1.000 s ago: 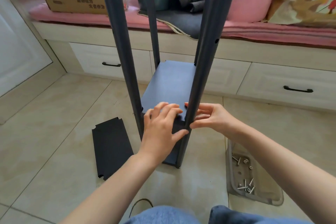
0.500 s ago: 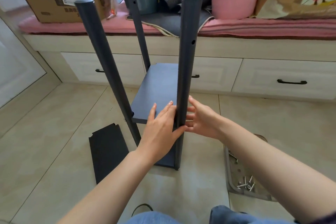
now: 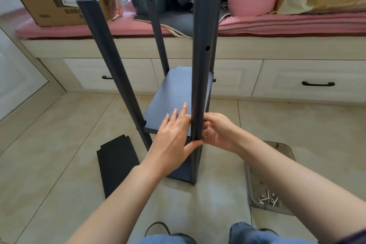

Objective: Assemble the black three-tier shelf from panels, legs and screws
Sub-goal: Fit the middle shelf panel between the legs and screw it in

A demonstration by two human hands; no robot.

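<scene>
Four round, matte legs [image 3: 200,77] are seen upright — the nearest is gripped by the right hand [image 3: 218,131]; the flat panel [image 3: 178,93] is pressed by the left hand's [image 3: 174,138] straight fingers.

Changes I log: left hand [image 3: 174,140], formerly curled over the dark blue-grey shelf panel [image 3: 178,93], now flat, fingers straight, thumb under the near right dark round leg [image 3: 200,85]; right hand [image 3: 219,132] drawn against that leg.
</scene>
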